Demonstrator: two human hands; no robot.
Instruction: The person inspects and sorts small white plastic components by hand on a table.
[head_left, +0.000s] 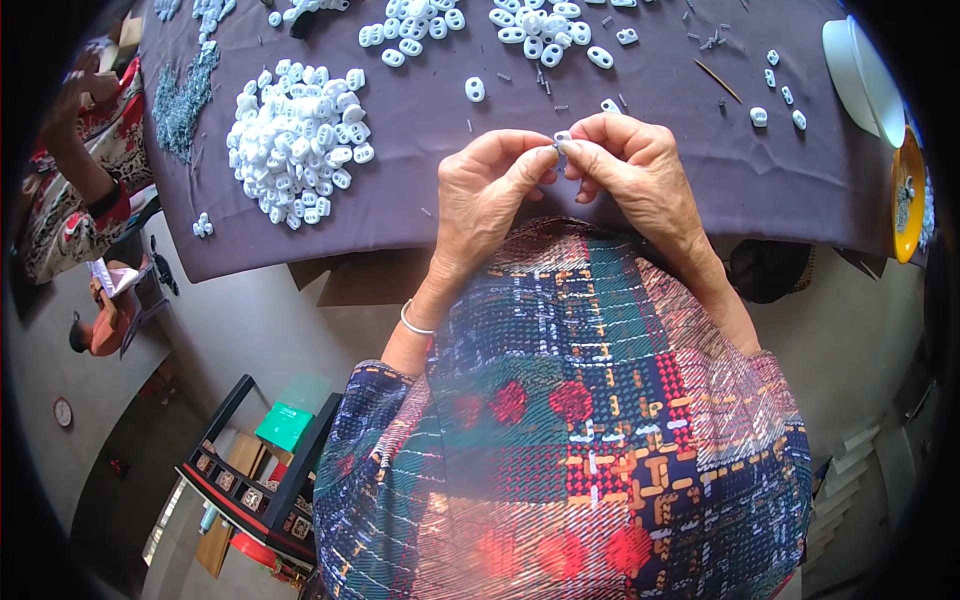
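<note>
Both my hands meet above the near part of the purple-grey tablecloth (390, 190). My right hand (640, 175) pinches a small white two-hole plastic cord-lock piece (562, 135) between thumb and forefinger. Against its left side, my left hand (495, 185) is closed in a pinch; whatever lies between those fingertips is too small to make out. Just beyond the hands lie a loose white oval two-hole piece (474, 90) and a tiny metal spring (561, 107). Another white piece (609, 105) shows partly behind my right hand.
Left of my hands is a big heap of white pieces (295, 140), with a pile of springs (187, 100) beyond it. More white pieces (540, 30) lie at the back. A thin pointed stick (718, 80), a white bowl (875, 85) and a yellow bowl (907, 240) are right. Another person's arm (75, 150) is left.
</note>
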